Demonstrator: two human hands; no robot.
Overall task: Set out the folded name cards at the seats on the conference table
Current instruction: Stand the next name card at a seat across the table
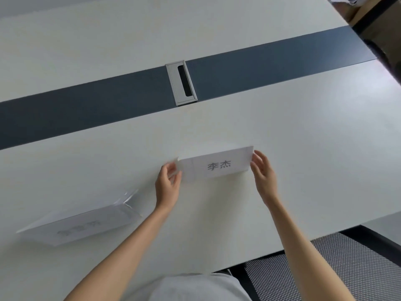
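Note:
A white folded name card [217, 164] with dark printed characters stands on the white conference table [303, 137], right of centre. My left hand [168, 181] pinches its left end between thumb and fingers. My right hand [263, 173] touches its right end with fingers spread. A second name card in a clear holder [80, 222] lies flat on the table at the lower left, its print blurred.
A dark grey strip [86, 109] runs across the table's middle with a silver cable slot [181, 83] set in it. A black mesh chair [336, 270] sits at the table's near edge on the right. Dark furniture stands at the far right corner.

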